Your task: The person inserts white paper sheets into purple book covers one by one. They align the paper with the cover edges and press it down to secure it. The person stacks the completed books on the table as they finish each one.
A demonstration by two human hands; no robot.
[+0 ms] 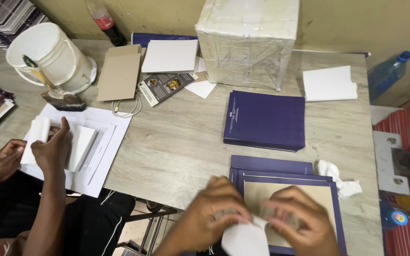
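— So, starting with the biggest thing, where did your work sit on the wooden table point(186, 137)?

— At its near edge. You had a short stack of open purple book covers point(288, 178) in front of you, the top one face up with its tan board lining showing. Its long sides ran away from you, toward the closed pile of purple covers point(265, 120) farther back.

— And the white sheet?

— The folded white paper point(244, 239) lay at the cover's near left corner, directly under your fingers, its fold pointing toward your body. It sat between your hands, slightly closer to the left one.

— How were your hands set?

— Your left hand point(209, 213) was curled down with fingers bent onto the paper's upper edge. Your right hand point(300, 220) was blurred; its fingers seemed pinched over something pale on the tan lining, but you couldn't tell from this view whether it truly gripped anything.

— Anything close by?

— A crumpled white cloth point(338, 178) lay just beside the cover's right edge. Across the table at your left, another person's hands point(34, 154) held small white paper blocks over printed sheets, well apart from yours.
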